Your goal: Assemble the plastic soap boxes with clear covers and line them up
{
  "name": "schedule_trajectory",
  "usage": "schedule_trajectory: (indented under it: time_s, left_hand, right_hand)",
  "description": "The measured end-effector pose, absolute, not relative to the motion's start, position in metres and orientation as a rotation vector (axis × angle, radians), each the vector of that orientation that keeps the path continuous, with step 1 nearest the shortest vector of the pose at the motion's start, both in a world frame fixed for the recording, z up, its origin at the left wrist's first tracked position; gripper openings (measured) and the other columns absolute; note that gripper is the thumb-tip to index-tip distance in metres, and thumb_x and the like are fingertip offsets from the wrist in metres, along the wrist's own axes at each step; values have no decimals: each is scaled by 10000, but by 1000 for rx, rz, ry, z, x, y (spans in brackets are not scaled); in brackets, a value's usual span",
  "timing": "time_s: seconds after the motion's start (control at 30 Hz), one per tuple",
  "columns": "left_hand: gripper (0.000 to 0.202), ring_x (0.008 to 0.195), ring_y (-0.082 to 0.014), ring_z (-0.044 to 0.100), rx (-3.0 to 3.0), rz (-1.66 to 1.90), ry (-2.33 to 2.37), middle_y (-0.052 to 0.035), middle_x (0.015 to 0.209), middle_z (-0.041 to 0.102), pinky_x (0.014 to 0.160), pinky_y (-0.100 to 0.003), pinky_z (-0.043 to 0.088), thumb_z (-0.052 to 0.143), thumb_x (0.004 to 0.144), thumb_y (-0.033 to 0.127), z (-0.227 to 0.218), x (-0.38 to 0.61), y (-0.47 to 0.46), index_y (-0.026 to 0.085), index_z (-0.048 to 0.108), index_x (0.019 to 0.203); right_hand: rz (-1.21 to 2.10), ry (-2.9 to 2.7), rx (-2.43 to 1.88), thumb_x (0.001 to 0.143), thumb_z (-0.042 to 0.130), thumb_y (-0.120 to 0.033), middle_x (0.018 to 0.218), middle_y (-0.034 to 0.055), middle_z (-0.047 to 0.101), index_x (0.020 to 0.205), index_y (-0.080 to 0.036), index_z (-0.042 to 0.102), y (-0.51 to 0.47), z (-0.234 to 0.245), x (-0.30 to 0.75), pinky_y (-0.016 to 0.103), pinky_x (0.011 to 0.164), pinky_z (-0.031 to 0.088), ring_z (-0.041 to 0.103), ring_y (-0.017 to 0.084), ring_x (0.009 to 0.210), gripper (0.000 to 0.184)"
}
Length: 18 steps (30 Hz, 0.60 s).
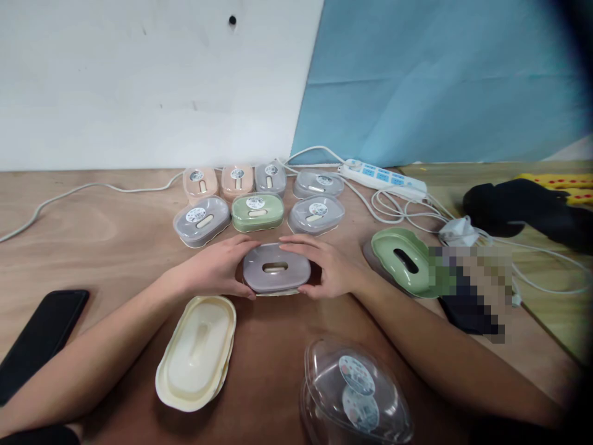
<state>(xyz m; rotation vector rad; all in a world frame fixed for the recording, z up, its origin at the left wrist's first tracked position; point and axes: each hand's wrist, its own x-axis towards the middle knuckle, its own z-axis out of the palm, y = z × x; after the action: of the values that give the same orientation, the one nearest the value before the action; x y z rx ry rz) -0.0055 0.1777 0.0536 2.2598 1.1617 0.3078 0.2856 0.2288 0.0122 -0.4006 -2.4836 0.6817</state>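
Between my two hands a grey oval slotted dish rests on the table, a pale base showing through its slot and along its lower edge. My left hand curves around its left end, thumb in front and fingers behind. Around the right end, my right hand grips in the same way. In front of my left hand lie nested cream trays. Clear plastic lids with round printed stickers are stacked at the front right. Green slotted oval pieces lie right of my right hand, over something grey.
Several lidded dishes stand behind my hands, including a green one and a peach one. A power strip with tangled white cables lies at the back right. A black phone is at the left. A blurred patch covers something at right.
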Motion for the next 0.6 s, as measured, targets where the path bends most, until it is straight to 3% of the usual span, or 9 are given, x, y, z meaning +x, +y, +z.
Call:
schedule_trajectory:
  time_s: [0.2,0.6]
  left_hand:
    - [912,1224,-380,596,2272,320,1116,-153,1342,634,1015,-489,477,856,625,590,51,-5,180,213,533,1389]
    - [949,1291,-401,540,2303,317,1181,-182,1418,568,1074,-535,438,887,617,498,42,-5,182,207,503,1434]
  right_hand:
    - [612,-2564,-404,720,770,-330,1507,144,485,1519,-279,387,228,15,287,516,1072,475,525,321,1344,888]
    - [709,-2598,-619,676,821,-338,1535,121,469,1550,-296,345,228,9,285,536,1129,426,506,329,1373,996]
